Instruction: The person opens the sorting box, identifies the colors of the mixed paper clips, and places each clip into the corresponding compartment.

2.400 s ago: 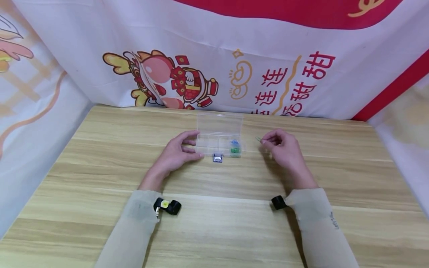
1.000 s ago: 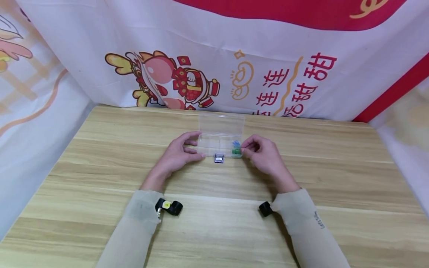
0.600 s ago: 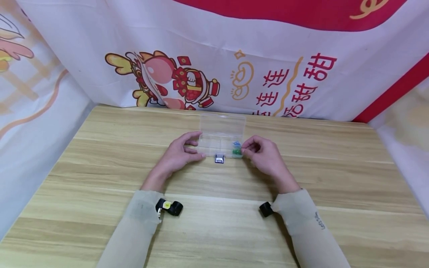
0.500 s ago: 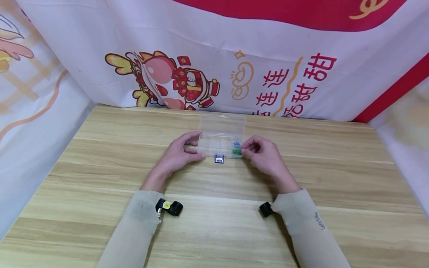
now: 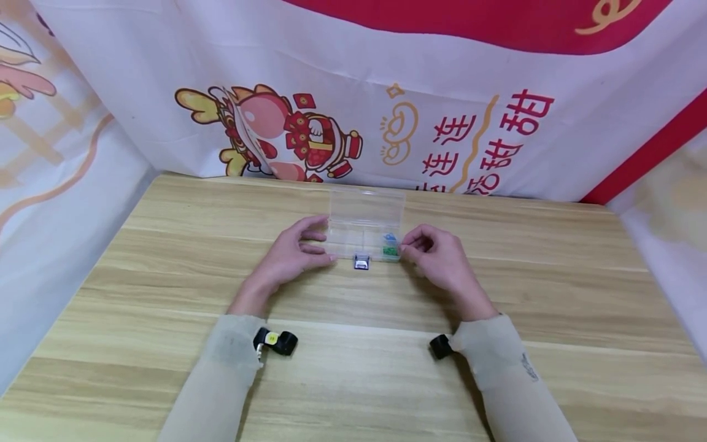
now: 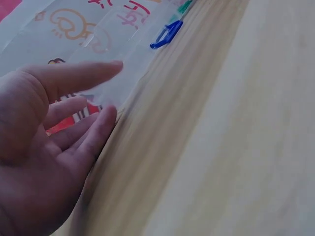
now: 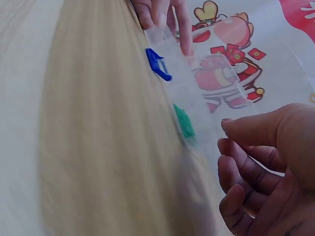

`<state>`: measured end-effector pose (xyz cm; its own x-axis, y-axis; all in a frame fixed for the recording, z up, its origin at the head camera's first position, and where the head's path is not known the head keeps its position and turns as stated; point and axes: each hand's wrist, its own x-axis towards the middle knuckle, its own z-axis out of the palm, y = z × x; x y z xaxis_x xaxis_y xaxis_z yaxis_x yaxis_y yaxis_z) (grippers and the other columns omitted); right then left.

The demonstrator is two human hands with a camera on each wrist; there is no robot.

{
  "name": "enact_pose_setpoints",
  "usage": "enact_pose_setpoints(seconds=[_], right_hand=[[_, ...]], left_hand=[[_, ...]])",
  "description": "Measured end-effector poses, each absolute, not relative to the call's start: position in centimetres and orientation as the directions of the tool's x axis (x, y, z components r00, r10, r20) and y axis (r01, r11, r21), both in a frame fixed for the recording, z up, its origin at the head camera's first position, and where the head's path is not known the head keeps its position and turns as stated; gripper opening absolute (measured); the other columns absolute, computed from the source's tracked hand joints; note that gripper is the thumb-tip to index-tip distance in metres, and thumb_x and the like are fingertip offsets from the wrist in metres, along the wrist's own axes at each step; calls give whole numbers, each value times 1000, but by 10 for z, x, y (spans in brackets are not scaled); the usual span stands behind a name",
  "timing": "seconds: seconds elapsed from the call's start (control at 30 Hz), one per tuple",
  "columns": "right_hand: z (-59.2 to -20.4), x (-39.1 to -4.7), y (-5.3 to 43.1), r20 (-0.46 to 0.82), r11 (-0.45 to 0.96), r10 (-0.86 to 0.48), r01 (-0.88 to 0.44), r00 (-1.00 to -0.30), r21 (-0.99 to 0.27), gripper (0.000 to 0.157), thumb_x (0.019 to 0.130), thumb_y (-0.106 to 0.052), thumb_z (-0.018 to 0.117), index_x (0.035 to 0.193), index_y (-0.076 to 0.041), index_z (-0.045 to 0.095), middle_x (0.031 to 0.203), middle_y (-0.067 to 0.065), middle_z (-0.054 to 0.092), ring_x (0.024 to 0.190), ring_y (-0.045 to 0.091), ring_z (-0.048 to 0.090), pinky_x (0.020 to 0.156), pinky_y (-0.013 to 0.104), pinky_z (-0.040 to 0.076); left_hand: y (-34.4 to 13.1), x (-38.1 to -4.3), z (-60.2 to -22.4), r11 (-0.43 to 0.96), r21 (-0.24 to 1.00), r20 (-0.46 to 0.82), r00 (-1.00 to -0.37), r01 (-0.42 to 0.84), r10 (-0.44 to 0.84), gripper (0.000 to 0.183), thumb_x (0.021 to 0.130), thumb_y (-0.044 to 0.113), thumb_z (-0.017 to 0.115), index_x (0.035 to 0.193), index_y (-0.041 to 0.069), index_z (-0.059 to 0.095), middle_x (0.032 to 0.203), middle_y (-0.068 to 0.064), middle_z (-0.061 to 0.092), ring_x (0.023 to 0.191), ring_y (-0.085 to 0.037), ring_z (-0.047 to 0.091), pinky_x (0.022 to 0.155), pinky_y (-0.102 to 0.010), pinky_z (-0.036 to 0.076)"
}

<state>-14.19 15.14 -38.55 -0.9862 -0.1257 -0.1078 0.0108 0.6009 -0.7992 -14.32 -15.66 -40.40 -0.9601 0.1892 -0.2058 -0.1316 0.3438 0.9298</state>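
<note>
A clear plastic compartment box (image 5: 345, 240) lies on the table, its transparent lid (image 5: 367, 205) raised at the back. Small blue pieces (image 5: 390, 237) and green pieces (image 5: 390, 250), too small to identify, fill two compartments at its right end. A blue latch (image 5: 361, 263) sticks out at the front. My left hand (image 5: 289, 252) spans the left end, thumb by the front edge and index finger by the rear corner, fingers spread and fairly straight. Beside the right end is my right hand (image 5: 436, 255); in the right wrist view its thumb (image 7: 256, 130) and loosely bent fingers show nothing between them.
The wood-grain table (image 5: 353, 380) extends around the box on all sides. Behind it hangs a printed white and red cloth (image 5: 342, 61), close to the raised lid. Each wrist carries a black camera, such as the left one (image 5: 284, 342).
My right hand came left to the box's right end with a thin green looped piece, which no longer shows in it. Lately both hands have shifted slightly outward while the box stayed put.
</note>
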Motion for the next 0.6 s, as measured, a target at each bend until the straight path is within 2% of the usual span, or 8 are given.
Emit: enact_pose_setpoints(seconds=[0.07,0.17,0.23,0.3,0.37,0.43,0.5,0.6], right_hand=[[-380,-141,157,-55,641,-119,-35,-991,-767,14,104,-25,71,112,-13,73,107,9,71,94,26,64,76,37,57],[-368,-136,168,47,768,-132,-132,-990,-627,36,106,-34,70,130,-9,71,126,15,72,115,34,67,96,53,58],[-358,-131,175,83,867,-140,-163,-987,-470,58,104,-46,69,147,-7,61,145,21,65,134,43,59,111,63,48],[-348,-125,183,83,935,-141,-160,-987,-318,82,101,-59,68,162,-10,45,164,25,48,152,51,41,122,72,32],[-339,-117,191,66,967,-136,-147,-989,-209,100,96,-73,64,170,-14,31,173,27,32,159,58,23,123,79,19],[-332,-108,199,32,981,-119,-123,-992,-153,113,91,-85,58,174,-20,17,179,25,15,161,61,7,122,84,8],[-326,-99,207,17,988,-104,-106,-994,-114,120,86,-93,53,175,-25,10,180,24,5,160,64,0,119,87,1],[-322,-90,214,6,992,-95,-95,-995,-86,124,82,-100,47,175,-29,3,181,21,-4,160,65,-5,117,88,-5]], left_hand=[[-160,-142,-399,358,924,-210,-960,-132,186,80,92,16,86,162,25,48,150,-12,59,128,-34,67,109,-48,56],[-168,-139,-390,498,866,-146,-977,-49,157,68,99,27,80,160,20,50,157,-16,55,140,-39,58,117,-57,48],[-173,-136,-383,657,753,-58,-993,26,106,65,103,34,74,159,12,50,164,-20,47,150,-44,46,124,-63,38],[-179,-132,-375,801,595,39,-998,69,58,71,105,42,69,161,6,45,173,-25,32,159,-50,29,129,-69,23],[-186,-124,-368,899,435,98,-995,58,16,78,105,49,65,164,3,40,178,-26,17,163,-56,13,128,-75,11],[-195,-111,-361,943,330,116,-993,28,-11,85,104,58,62,167,7,36,180,-24,7,163,-58,2,126,-80,3],[-203,-98,-357,961,277,124,-992,12,-23,91,102,65,60,168,10,33,181,-22,2,163,-59,-5,123,-83,-1],[-211,-82,-355,966,258,141,-989,4,-34,95,100,72,57,170,12,31,181,-22,2,163,-59,-7,120,-86,-3]])
